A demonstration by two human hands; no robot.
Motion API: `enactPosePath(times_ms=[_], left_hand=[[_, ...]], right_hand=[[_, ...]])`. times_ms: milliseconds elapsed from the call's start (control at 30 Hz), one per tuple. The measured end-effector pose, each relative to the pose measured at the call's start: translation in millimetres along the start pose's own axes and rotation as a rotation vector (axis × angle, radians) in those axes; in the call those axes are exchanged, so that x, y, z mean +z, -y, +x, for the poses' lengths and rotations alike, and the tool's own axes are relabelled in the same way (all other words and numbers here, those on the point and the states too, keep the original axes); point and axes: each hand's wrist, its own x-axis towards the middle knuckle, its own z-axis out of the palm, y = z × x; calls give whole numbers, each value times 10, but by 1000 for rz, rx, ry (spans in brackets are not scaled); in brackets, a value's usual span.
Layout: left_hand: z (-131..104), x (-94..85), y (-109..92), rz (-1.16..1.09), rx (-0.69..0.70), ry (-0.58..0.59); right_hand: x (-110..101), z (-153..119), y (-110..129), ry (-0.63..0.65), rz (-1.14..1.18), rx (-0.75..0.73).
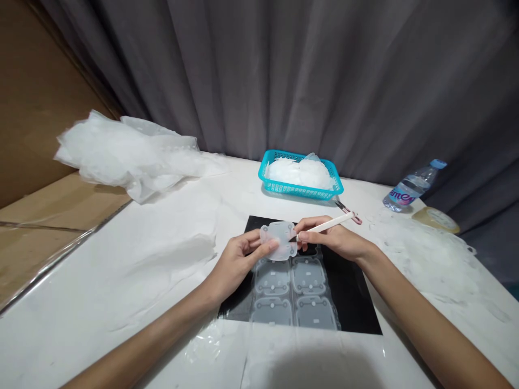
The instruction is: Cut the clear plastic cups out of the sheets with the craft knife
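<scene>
My left hand (244,255) pinches a thin, translucent white plastic piece (279,233) with rounded, notched edges, thumb on top. My right hand (328,236) grips a slim white-handled tool (326,224) whose dark tip touches or nearly touches the piece; its exact kind is unclear. Both hands are above a black mat (351,292). A clear sheet (292,292) with several similar grey-looking shapes in two columns lies on the mat, its upper part hidden by my hands.
A turquoise basket (300,190) holding white pieces stands behind the mat, with pink-handled tweezers (348,212) beside it. Further right are a water bottle (413,186) and a tape roll (436,219). Crumpled white plastic (133,154) lies at back left, near cardboard (60,210). Translucent scraps (433,259) cover the right side.
</scene>
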Motion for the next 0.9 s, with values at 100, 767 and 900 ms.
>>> enactPosePath(times_ms=[100,767,900], left_hand=[[-4,14,-16,8,1,3],[40,-4,-4,38,15,-189],[42,-20,6,49,26,-206]], right_hand=[[-8,-9,-4,1,-2,2],[-10,5,-53,-60,2,-4],[-20,6,-53,-67,5,-5]])
